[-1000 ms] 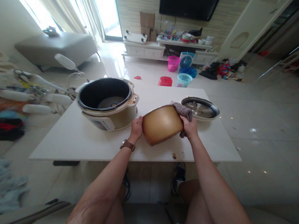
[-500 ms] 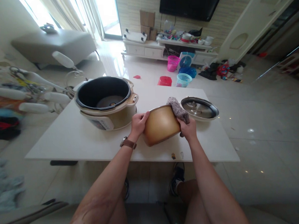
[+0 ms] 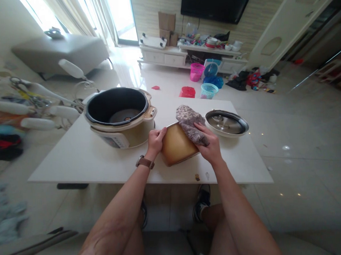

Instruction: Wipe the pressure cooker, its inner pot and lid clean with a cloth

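A gold-coloured inner pot (image 3: 175,144) is tilted on its side above the white table (image 3: 115,164). My left hand (image 3: 155,142) grips it at its left end, thumb on the outer wall. On the pot's right side my right hand (image 3: 209,142) presses a grey-brown patterned cloth (image 3: 191,122), its fingers closed over the fabric. To the left stands the cooker body (image 3: 121,118), uncovered, with a dark hollow inside. The round cooker lid (image 3: 227,123) lies upside down to the right of my right hand. The inside of the pot is hidden from me.
Two small items (image 3: 197,177) lie by the table's near edge. Beyond the table are a red stool-like object (image 3: 187,92), a light-blue basket (image 3: 209,90) and a pink basket (image 3: 197,72). A white-padded metal rack (image 3: 51,97) stands close on the left.
My right hand and the cloth have shifted left over the pot's outer wall, and the cloth now spreads across more of it. My left hand keeps its hold.
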Motion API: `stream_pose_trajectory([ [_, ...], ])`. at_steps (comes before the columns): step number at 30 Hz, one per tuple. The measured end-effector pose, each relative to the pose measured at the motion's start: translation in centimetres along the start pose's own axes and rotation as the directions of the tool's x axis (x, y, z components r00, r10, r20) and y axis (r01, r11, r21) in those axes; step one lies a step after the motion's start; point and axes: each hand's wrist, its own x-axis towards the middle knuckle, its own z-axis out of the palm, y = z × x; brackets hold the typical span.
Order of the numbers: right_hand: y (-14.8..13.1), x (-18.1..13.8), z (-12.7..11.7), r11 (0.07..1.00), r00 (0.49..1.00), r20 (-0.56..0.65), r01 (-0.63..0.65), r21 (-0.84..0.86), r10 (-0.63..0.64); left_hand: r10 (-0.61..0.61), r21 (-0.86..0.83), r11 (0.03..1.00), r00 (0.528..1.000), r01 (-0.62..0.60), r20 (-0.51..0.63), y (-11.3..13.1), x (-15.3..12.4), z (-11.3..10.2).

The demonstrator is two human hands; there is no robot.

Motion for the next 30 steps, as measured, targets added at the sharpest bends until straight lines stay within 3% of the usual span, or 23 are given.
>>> stream_pose_trajectory([
  [2,1.3,-0.1,0.5,0.972,0.972,-0.108,-0.191,0.139,0.207,-0.005,-0.027,1.0,1.0,0.005,-0.016,-0.7,-0.2,-0.2],
  [3,2.0,-0.1,0.7,0.935,0.934,-0.149,-0.295,0.199,0.326,-0.008,-0.04,0.999,0.999,0.007,-0.032,-1.1,-0.4,-0.4],
  [6,4.1,-0.2,1.3,0.788,0.764,-0.231,-0.524,0.322,0.603,-0.017,-0.055,0.998,0.996,0.012,-0.091,-2.3,-1.0,-0.6],
  [8,5.4,-0.3,1.4,0.713,0.671,-0.258,-0.601,0.361,0.696,-0.023,-0.044,0.999,0.995,0.019,-0.098,-2.8,-1.4,-0.6],
  [10,6.4,-0.4,1.2,0.667,0.615,-0.265,-0.645,0.374,0.743,-0.023,-0.041,0.999,0.998,0.021,-0.055,-2.7,-1.4,-0.6],
  [14,7.0,-0.8,1.0,0.644,0.583,-0.275,-0.67,0.37,0.764,0.032,-0.066,0.997,0.999,-0.029,0.041,-1.0,-0.8,-0.7],
  [20,5.8,-0.9,1.4,0.688,0.646,-0.244,-0.642,0.338,0.723,0.014,0.011,1.0,0.998,-0.015,0.068,1.5,-0.1,-0.5],
  [24,4.3,-0.8,1.4,0.786,0.739,-0.269,-0.576,0.226,0.618,-0.043,0.043,0.998,0.998,0.041,0.05,1.3,-0.1,-0.3],
  [26,3.0,-0.7,1.1,0.877,0.839,-0.257,-0.455,0.152,0.48,-0.049,0.037,0.998,0.997,0.047,0.057,1.2,-0.1,-0.2],
  [28,1.4,-0.6,0.7,0.967,0.949,-0.186,-0.248,0.049,0.253,-0.044,0.036,0.998,0.997,0.042,0.061,1.2,0.0,-0.2],
  [30,-0.4,-0.5,0.2,0.997,1.0,-0.029,-0.011,-0.071,0.009,-0.037,0.039,0.999,0.998,0.035,0.058,1.3,0.0,-0.1],
])
